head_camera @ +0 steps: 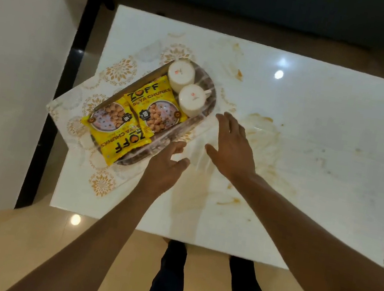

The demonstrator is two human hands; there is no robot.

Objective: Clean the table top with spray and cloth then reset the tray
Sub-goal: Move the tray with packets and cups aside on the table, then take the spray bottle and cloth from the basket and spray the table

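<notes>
A brown oval tray (209, 90) lies at an angle on the left part of the white table top (328, 121), over a white cloth with gold flower prints (119, 71). In the tray are two yellow snack packets (125, 129) and two white cups (181, 74) standing upside down. My left hand (168, 164) is at the tray's near rim, fingers apart; whether it touches the rim is unclear. My right hand (232, 144) hovers open just right of the tray, holding nothing. Brown smears (264, 129) stain the table right of the tray and toward the near edge.
The table's near edge (172, 232) runs just in front of my legs. A white wall is on the left, a dark strip of floor runs beside the table, and dark furniture stands beyond the far edge. No spray bottle is in view.
</notes>
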